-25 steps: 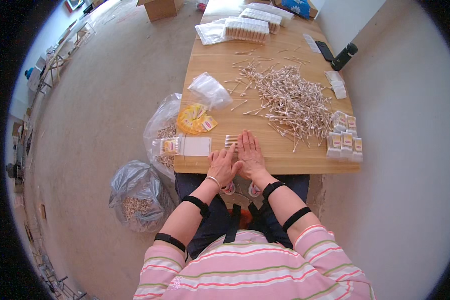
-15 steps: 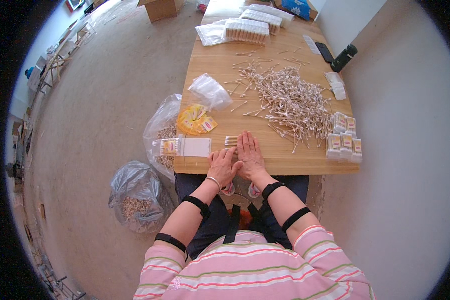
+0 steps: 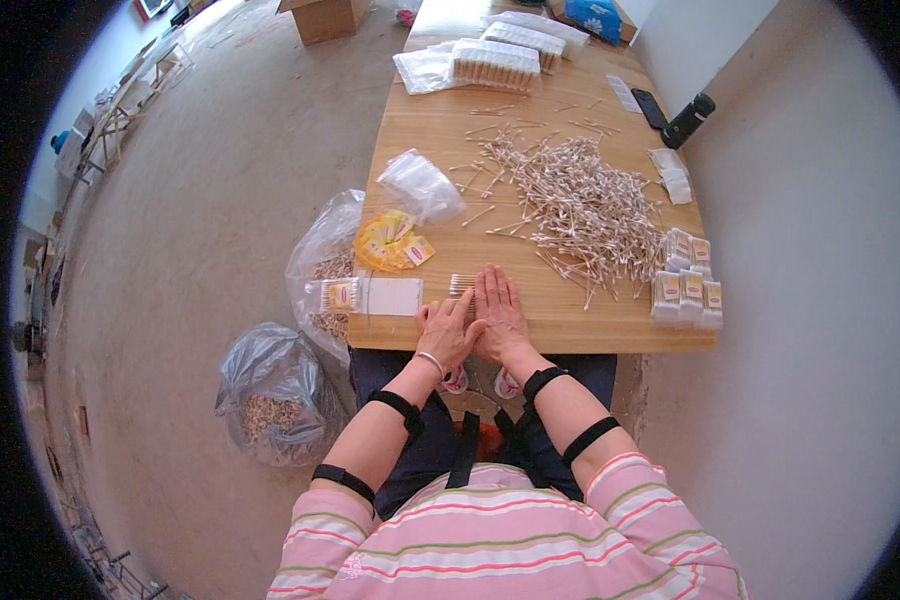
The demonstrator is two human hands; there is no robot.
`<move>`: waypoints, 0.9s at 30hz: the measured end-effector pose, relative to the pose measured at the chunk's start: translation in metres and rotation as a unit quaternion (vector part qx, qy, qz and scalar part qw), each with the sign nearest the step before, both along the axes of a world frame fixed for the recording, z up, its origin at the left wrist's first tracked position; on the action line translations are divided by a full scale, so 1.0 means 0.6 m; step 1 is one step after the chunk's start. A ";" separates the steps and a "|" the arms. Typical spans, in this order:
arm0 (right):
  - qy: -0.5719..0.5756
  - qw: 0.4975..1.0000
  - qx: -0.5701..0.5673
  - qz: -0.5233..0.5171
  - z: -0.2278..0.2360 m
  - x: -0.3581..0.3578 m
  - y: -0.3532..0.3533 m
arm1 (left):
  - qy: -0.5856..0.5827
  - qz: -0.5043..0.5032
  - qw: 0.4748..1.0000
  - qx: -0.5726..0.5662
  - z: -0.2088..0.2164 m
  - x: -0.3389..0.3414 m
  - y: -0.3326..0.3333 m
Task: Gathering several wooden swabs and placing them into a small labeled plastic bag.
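We are laying our right hand, fingers flat and close together, and our left hand, fingers slightly spread, on swabs by the wooden tabletop's near edge. Beyond its left edge, a grey bag is sitting on the floor.

No legible lettering on the yellow cards or the swab packets.

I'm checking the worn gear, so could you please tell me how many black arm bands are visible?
4: left wrist-side band, left sleeve-side band, right wrist-side band and right sleeve-side band; sleeves may hide others.
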State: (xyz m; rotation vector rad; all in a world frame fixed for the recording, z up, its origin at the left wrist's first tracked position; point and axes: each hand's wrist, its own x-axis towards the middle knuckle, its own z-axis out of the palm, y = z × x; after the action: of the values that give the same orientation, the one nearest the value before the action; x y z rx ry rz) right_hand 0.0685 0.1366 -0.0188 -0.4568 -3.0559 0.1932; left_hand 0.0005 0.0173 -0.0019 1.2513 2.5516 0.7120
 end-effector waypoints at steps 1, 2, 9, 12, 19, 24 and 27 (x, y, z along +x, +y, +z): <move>-0.004 1.000 0.003 0.000 0.000 -0.001 -0.001 | 0.004 -0.002 1.000 0.008 -0.003 -0.001 -0.002; -0.007 1.000 0.006 0.000 0.000 -0.002 -0.002 | 0.008 -0.003 1.000 0.016 -0.007 -0.002 -0.003; -0.031 0.999 0.007 -0.004 0.006 -0.002 -0.003 | -0.024 0.022 0.999 0.021 0.000 0.001 -0.002; -0.024 1.000 -0.010 -0.003 0.008 -0.002 -0.004 | -0.018 0.006 1.000 -0.009 0.002 -0.001 -0.002; -0.017 1.000 0.003 -0.003 0.006 -0.001 -0.004 | -0.016 0.013 1.000 0.004 -0.005 -0.003 0.000; -0.024 1.000 0.017 -0.006 0.011 -0.002 -0.005 | -0.023 0.024 0.999 0.015 -0.001 -0.002 0.005; -0.050 0.998 -0.041 -0.008 0.017 -0.003 -0.008 | -0.033 0.039 0.998 -0.025 0.011 -0.009 0.012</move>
State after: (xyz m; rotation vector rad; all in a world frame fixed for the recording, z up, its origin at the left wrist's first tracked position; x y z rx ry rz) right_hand 0.0667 0.1320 -0.0086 -0.5109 -3.1500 0.3063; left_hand -0.0052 0.0247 0.0044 1.1001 2.5608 0.6871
